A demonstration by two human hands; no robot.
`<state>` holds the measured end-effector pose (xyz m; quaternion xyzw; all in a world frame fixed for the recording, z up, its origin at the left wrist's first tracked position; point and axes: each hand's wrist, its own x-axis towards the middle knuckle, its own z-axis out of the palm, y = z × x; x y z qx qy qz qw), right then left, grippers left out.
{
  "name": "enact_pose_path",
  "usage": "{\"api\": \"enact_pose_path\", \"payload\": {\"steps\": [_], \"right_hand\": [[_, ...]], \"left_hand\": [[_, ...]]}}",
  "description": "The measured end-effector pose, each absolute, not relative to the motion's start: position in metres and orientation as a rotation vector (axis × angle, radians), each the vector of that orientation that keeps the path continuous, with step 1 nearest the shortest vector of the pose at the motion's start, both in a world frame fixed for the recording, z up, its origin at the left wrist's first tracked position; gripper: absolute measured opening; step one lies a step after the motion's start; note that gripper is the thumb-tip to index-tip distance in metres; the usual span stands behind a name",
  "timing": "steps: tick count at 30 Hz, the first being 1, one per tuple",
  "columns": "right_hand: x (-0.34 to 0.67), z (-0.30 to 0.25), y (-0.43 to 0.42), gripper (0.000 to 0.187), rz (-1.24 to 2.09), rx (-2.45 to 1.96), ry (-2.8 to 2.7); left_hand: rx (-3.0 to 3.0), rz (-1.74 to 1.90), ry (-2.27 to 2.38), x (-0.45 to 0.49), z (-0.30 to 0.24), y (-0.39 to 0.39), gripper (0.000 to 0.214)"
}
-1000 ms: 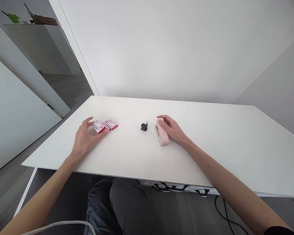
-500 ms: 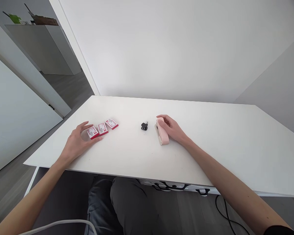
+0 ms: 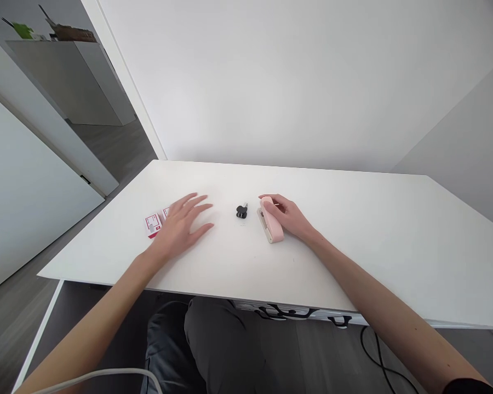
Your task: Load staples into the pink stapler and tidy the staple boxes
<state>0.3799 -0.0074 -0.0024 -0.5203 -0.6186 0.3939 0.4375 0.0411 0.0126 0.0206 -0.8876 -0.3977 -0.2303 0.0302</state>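
On a white table [image 3: 353, 246], my right hand [image 3: 290, 215] is curled around the far end of a pink stapler [image 3: 270, 222] that lies flat. My left hand [image 3: 183, 224] hovers with fingers stretched out and apart, holding nothing. It covers most of a row of small red-and-white boxes [image 3: 153, 224]; one box and the edge of a second show to its left. A small black clip-like object [image 3: 241, 211] lies between the two hands.
The table's front edge runs across the lower view, with my dark-trousered legs [image 3: 205, 345] beneath it. Black cables [image 3: 296, 314] hang under the table, and a white cable [image 3: 102, 375] crosses the bottom left. A white wall stands behind the table.
My left hand let go of the left box and moved right, over the row of boxes, with fingers spread. My right hand stayed on the stapler.
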Motion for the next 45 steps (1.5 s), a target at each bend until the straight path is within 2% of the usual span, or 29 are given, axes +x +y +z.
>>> {"api": "enact_pose_path", "payload": {"steps": [5, 10, 18, 28, 38, 45], "right_hand": [[0.381, -0.003, -0.005, 0.046, 0.950, -1.284, -1.556], [0.382, -0.003, -0.002, 0.044, 0.938, -1.272, -1.574], [0.382, 0.002, -0.004, 0.042, 1.011, -1.292, -1.568], [0.388, 0.005, -0.006, 0.053, 1.129, -1.242, -1.632], [0.388, 0.004, -0.006, 0.051, 1.123, -1.226, -1.611], [0.385, 0.006, -0.008, 0.051, 1.129, -1.187, -1.582]], "left_hand": [[-2.945, -0.534, -0.939, 0.105, 0.025, 0.033, 0.043], [-3.034, -0.382, -0.888, 0.125, 0.021, 0.060, 0.043], [-2.733, -0.461, -1.311, 0.098, 0.021, 0.075, 0.043], [-2.381, -0.495, -1.601, 0.058, 0.018, 0.074, 0.044], [-2.254, -0.540, -1.707, 0.053, 0.016, 0.069, 0.044], [-2.603, -0.687, -1.478, 0.085, 0.016, 0.049, 0.039]]}}
